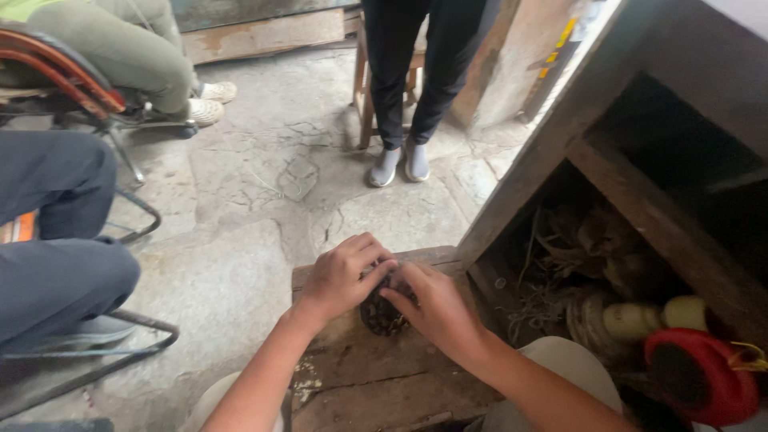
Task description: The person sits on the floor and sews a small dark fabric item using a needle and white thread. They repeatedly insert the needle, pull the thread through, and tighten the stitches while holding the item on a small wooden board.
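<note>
Head view: a dark, round, rough-surfaced object is being held down on a worn wooden board, near the centre.
Left hand: being curled over the object's left and top, fingers pressed against it.
Right hand: being laid on its right side, fingertips pinching the upper edge.
Handling: judged stiff, fairly light, grippy; best taken at opposite sides.
Surroundings: a red cap is lying near right; two people's legs are standing and sitting far off.
</note>
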